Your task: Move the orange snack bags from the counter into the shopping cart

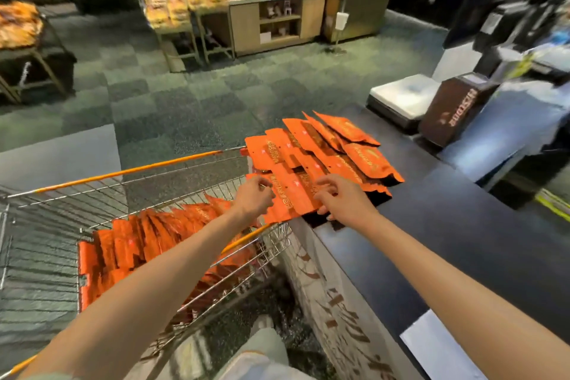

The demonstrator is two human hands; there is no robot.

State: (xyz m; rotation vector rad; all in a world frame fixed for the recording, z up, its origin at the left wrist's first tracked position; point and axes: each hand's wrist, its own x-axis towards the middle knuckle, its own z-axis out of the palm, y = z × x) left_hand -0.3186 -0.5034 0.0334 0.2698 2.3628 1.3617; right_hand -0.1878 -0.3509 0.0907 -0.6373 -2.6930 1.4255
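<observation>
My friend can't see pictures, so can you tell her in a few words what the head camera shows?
Two bare hands grip the nearest orange snack bag at a dark counter's edge, left hand and right hand on either side. More orange bags lie fanned behind it, and a wire shopping cart at left already holds many.

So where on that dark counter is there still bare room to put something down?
The counter lies bare to the right of the orange bags and nearer the person, as far as the white sheet. Its left edge is crowded: the bags overlap there, with the left hand and right hand on the nearest one.
</observation>
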